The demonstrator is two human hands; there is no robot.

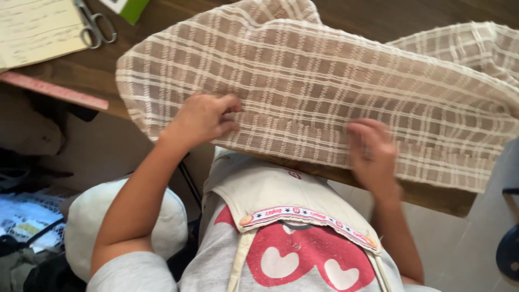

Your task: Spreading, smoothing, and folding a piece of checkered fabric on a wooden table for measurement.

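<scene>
You sit at a dark brown wooden table [81, 70] whose near edge runs slantwise across the view, with a pale floor [454, 243] below it on your right and a heap of dark and light clutter [27, 227] low on your left. A large beige and white checked woven cloth [324, 86] covers most of the table and hangs a little over the near edge. Your left hand [203, 116] rests on the cloth near its left end, fingers curled and pinching the weave. Your right hand [372, 148] lies flat on the cloth by the table edge, fingers spread and loose; it is blurred. At the far left corner lie steel scissors [94, 24] on a cream sheet of paper [35, 27], a green and white box [130, 8] beside them, and a pink ruler [54, 91] along the edge. A pale round cushion [92, 216] sits beside your left elbow.
</scene>
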